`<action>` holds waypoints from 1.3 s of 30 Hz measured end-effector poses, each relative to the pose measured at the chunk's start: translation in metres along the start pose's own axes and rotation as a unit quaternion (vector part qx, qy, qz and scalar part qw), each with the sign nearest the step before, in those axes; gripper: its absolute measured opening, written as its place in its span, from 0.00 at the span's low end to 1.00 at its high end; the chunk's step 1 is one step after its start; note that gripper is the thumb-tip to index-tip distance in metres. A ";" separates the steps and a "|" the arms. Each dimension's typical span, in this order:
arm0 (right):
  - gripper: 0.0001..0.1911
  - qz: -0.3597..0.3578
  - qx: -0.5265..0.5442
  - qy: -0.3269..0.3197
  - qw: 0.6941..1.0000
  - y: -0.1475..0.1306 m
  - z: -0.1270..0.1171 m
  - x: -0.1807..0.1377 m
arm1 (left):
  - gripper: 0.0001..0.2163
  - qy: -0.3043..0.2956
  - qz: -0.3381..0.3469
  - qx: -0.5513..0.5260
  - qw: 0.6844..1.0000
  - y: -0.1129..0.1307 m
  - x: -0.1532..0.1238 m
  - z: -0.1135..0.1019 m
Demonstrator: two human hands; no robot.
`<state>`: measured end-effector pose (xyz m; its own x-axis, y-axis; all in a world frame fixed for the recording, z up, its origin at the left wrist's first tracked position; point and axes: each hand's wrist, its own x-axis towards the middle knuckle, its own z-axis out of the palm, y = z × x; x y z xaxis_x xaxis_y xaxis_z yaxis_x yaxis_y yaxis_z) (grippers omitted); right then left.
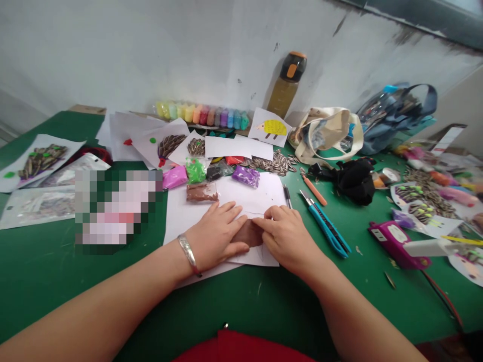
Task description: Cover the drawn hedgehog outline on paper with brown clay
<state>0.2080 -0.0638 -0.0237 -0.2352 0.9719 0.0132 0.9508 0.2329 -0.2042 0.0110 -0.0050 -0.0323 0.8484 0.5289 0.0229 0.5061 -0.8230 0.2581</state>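
With the left hand (pixel 221 232) spread wide to steady the brown clay (pixel 247 235) on the near-centre paper (pixel 260 197), smooth its far right edge lightly using the bent-fingered right hand (pixel 290 235); whether that pinches, I cannot tell.

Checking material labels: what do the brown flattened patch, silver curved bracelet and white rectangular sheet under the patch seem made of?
Brown flattened patch: probably soft modelling clay; matte, smoothly spread. Silver curved bracelet: likely metal, from its bright highlights; coated plastic possible. White rectangular sheet: apparently paper; thin, matte, flat.
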 end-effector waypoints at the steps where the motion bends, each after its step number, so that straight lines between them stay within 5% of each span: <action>1: 0.15 0.001 0.001 -0.003 1.000 0.000 -0.001 0.000 | 0.26 0.002 0.000 0.000 1.000 0.000 0.000 0.000; 26: 0.22 -0.016 0.023 0.038 0.999 0.012 -0.003 -0.007 | 0.25 0.023 0.015 -0.002 1.000 -0.001 0.000 0.002; 39: 0.19 -0.010 -0.018 -0.027 0.999 0.012 -0.007 -0.012 | 0.32 0.007 0.002 -0.003 1.000 0.001 -0.004 0.005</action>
<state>0.2237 -0.0723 -0.0190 -0.2633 0.9640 -0.0364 0.9525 0.2538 -0.1685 0.0088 -0.0093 -0.0370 0.8477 0.5292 0.0371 0.5025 -0.8234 0.2636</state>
